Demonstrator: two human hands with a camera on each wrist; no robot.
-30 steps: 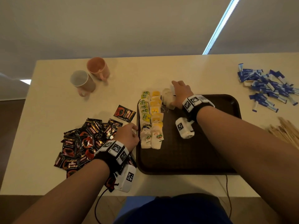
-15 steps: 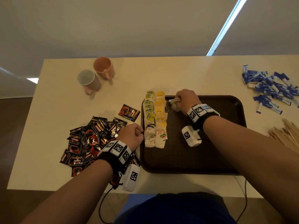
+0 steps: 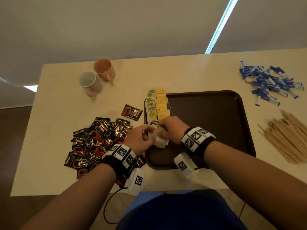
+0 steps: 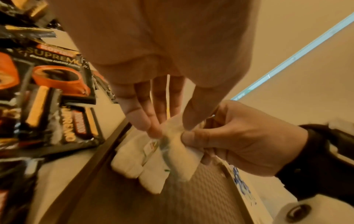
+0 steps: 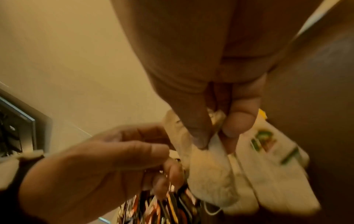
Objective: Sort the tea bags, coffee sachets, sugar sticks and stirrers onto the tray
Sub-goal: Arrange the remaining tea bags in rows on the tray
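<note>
Now both hands meet over near-left corner of brown tray (image 3: 216, 100). Right hand (image 3: 172, 130) pinches white tea bag (image 4: 180, 151) between thumb and fingers, bag held just above tray. Left hand (image 3: 139, 138) pinches same bag's top edge with fingertips (image 4: 138, 119). Two rows of tea bags (image 3: 156, 105) lie along tray's left side. Coffee sachets (image 3: 93, 143) heaped on table (image 3: 66, 113) left of tray; sugar sticks (image 3: 269, 82) and stirrers (image 3: 285, 136) lie right of it.
</note>
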